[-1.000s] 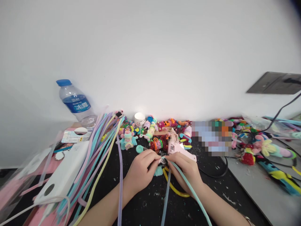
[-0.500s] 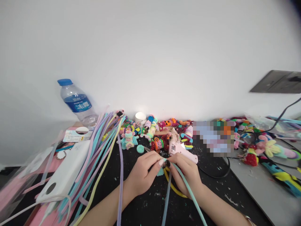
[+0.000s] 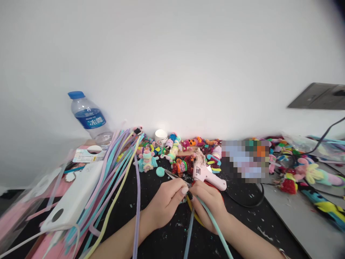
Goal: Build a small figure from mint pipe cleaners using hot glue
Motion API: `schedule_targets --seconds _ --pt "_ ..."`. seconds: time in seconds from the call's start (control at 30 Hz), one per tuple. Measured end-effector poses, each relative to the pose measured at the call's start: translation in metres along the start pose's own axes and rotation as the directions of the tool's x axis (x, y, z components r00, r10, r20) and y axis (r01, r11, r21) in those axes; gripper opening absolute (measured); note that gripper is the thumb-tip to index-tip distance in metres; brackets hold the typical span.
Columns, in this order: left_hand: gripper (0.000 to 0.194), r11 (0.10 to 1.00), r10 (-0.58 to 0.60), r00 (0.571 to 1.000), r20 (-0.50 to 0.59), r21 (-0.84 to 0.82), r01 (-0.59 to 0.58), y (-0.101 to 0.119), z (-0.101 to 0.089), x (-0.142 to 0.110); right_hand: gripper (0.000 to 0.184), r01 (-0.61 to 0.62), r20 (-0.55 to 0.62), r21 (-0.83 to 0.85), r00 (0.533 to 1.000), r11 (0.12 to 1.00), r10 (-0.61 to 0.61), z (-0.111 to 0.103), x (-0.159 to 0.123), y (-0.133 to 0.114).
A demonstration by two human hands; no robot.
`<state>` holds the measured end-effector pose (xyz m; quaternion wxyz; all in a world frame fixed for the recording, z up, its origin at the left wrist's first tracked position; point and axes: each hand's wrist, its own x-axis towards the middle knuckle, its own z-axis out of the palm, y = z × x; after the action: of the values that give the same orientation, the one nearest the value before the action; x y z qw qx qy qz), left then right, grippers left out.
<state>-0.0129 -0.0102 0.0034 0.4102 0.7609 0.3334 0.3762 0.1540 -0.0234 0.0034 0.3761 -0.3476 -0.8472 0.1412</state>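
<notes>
My left hand [image 3: 170, 199] is closed in a pinch, its thumb and fingertips meeting those of my right hand [image 3: 210, 204]. A mint-green pipe cleaner [image 3: 215, 225] runs from my right fingers down toward the front edge; its other end is hidden between the two hands. Below my fingertips hangs a grey-blue strip [image 3: 189, 235], whose upper end I cannot make out. Metal scissors [image 3: 170, 174] lie just beyond my left hand, partly covered. Behind my right hand rests a pink glue gun [image 3: 208, 177]. A small mint disc [image 3: 160, 172] lies near the scissors.
Long pastel pipe cleaners [image 3: 114, 190] spread at left over a white power bank-like slab [image 3: 74, 198]. A water bottle [image 3: 90, 117] leans by the wall. Fuzzy dolls [image 3: 147, 160] and a white cup [image 3: 161, 137] line the back; more colourful figures [image 3: 309, 171] lie right.
Both hands have dropped slightly and drawn together, fingers more curled. The mint end between them is now covered. More of the scissor blades shows, and a red edge appears beside my right hand.
</notes>
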Motion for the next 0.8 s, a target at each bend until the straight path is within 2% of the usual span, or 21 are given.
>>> schedule_targets --seconds 0.43,0.6,0.7,0.8 --pt "0.025 0.979 0.056 0.997 -0.06 0.199 -0.043 -0.0021 0.0046 -0.004 0.016 0.024 0.021 0.003 0.999 1.0 -0.025 0.0083 -0.0004 -0.0002" --pt "0.024 0.966 0.066 0.995 -0.072 0.253 -0.046 -0.0013 0.0034 -0.0035 0.014 -0.009 -0.011 0.083 1.0 0.997 0.01 0.0035 -0.0006 -0.0009" --pt "0.028 0.976 0.023 0.997 -0.074 0.217 -0.006 0.001 0.0007 -0.0018 0.019 -0.08 -0.034 0.118 0.996 0.99 0.085 0.0009 -0.0006 -0.0007" --pt "0.033 0.995 -0.027 0.998 -0.065 0.093 0.033 0.0031 -0.0005 -0.0009 0.021 -0.125 -0.063 0.147 0.989 0.981 0.136 -0.0003 0.0001 -0.0008"
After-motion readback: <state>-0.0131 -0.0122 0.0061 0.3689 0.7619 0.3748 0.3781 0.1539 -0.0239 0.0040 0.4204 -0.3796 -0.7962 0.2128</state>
